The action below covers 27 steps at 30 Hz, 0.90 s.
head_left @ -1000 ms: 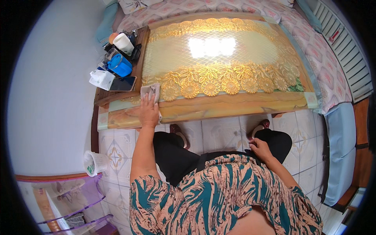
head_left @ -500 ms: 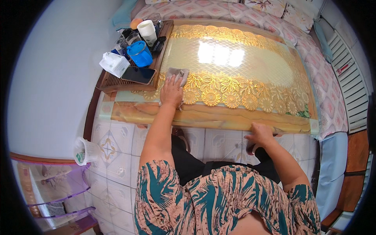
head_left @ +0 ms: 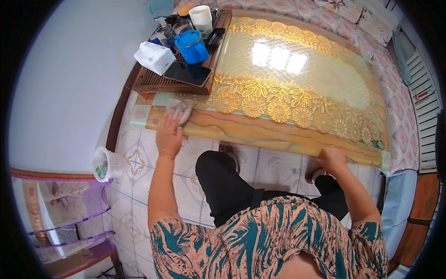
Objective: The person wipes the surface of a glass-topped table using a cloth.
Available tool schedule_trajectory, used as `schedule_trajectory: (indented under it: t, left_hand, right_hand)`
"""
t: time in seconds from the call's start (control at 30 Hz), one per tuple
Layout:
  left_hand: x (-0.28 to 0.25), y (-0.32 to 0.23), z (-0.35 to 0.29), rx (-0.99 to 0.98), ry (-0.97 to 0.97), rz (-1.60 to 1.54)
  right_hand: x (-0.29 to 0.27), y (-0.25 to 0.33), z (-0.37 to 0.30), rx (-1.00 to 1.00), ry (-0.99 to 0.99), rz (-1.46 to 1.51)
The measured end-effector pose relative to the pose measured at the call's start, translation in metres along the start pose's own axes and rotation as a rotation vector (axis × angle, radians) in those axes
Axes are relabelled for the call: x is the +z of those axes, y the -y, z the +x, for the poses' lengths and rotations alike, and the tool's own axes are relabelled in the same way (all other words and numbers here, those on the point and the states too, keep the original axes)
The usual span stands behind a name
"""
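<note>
My left hand (head_left: 170, 135) presses a crumpled grey-beige cloth (head_left: 182, 108) onto the left front part of the table, its fingers laid over the cloth and a little blurred. The table (head_left: 260, 130) has a marble-patterned border and a shiny top bearing a gold flower-patterned cover (head_left: 278, 111). At the right, my right hand (head_left: 332, 160) is closed at the table's front edge; its fingertips are hidden. Just beyond the cloth stands a slatted wooden tray (head_left: 174, 86) with a black phone (head_left: 188, 73) lying on its near corner.
The tray also carries a white tissue pack (head_left: 155, 58), a blue lidded mug (head_left: 192, 46), stacked paper cups (head_left: 201, 21) and glasses. A white waste basket (head_left: 109, 164) stands on the tiled floor at left. A patterned sofa (head_left: 395, 102) borders the table's far and right sides.
My left hand has drawn the cloth left and nearer, from beside the tray onto the front border. The view has shifted; my right hand is still at the front edge, its thumb now tucked in.
</note>
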<state>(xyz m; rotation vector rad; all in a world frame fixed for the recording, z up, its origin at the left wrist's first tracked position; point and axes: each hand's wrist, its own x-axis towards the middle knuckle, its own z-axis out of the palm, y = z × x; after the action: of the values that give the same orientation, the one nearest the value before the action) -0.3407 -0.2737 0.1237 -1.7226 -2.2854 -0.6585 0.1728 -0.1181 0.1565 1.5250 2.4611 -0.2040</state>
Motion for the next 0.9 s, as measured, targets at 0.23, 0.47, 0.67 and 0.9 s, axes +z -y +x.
schedule_trajectory:
  t: [0.23,0.47,0.67,0.9]
  left_hand:
    - [0.004,0.116,0.021,-0.342,-0.007,0.204]
    - [0.024,0.157,0.050,-0.720,0.031,0.607]
    - [0.032,0.163,0.054,-0.717,0.111,0.611]
    - [0.024,0.143,0.033,-0.398,0.115,0.525]
  right_hand:
    - [0.006,-0.003,0.004,0.003,0.006,-0.035]
    - [0.009,-0.001,0.000,-0.058,-0.117,-0.004]
    - [0.007,0.002,-0.005,-0.017,-0.140,-0.033]
    - [0.011,0.004,-0.002,-0.039,-0.185,-0.019]
